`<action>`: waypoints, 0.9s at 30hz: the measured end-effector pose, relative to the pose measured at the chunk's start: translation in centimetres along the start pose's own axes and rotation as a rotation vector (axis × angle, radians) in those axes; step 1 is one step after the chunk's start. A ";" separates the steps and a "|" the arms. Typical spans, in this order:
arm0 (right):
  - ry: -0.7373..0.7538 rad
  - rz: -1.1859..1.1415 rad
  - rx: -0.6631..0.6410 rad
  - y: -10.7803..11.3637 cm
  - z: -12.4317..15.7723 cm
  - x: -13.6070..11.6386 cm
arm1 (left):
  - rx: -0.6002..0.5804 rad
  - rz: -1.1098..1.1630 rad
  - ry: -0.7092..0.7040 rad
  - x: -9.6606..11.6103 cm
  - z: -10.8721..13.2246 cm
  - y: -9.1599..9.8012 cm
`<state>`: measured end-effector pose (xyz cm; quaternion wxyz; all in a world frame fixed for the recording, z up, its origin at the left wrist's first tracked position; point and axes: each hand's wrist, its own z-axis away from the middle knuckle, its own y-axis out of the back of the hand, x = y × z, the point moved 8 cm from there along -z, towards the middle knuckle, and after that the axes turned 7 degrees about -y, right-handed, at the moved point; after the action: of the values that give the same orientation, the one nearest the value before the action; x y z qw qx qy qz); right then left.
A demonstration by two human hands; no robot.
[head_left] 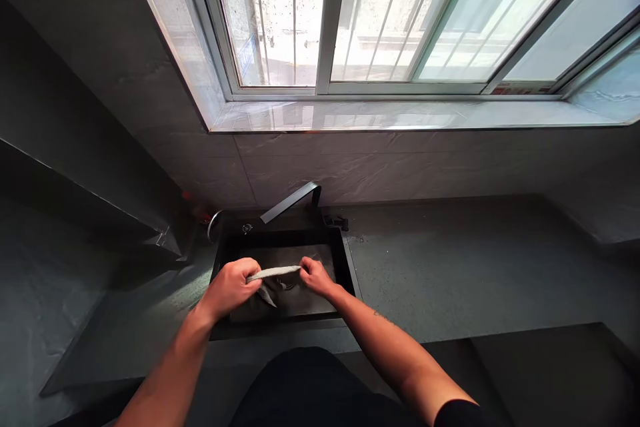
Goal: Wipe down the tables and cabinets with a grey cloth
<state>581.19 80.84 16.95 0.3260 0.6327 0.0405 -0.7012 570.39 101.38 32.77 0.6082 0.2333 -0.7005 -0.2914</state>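
We hold a twisted grey cloth [273, 273] in both fists over the black sink [280, 238]. Our left hand [229, 289] is closed around one end, with a loose corner hanging toward the basin. Our right hand [315, 277] is closed around the other, and the rolled length runs taut between them. We cannot tell whether water is dripping. Behind the sink stands an angular faucet [293, 200]. A grey counter [440, 267] runs off to the right, and a pale sill [400, 117] lies beneath a barred window [330, 20].
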 end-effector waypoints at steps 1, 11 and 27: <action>-0.012 -0.035 0.002 -0.3 -0.1 -0.4 | 0.029 0.031 0.030 -1.0 0.3 -0.2; -0.218 -0.748 -0.266 -5.8 -0.4 -4.5 | 0.275 0.319 0.122 -5.3 0.0 -10.0; -0.586 -0.999 0.302 10.2 -10.5 3.7 | 0.308 0.200 0.147 -7.2 1.2 -8.7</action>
<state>595.50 76.31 15.16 -0.1392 0.3567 0.1412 -0.9129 570.08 100.17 21.51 0.6406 0.2734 -0.7104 -0.1008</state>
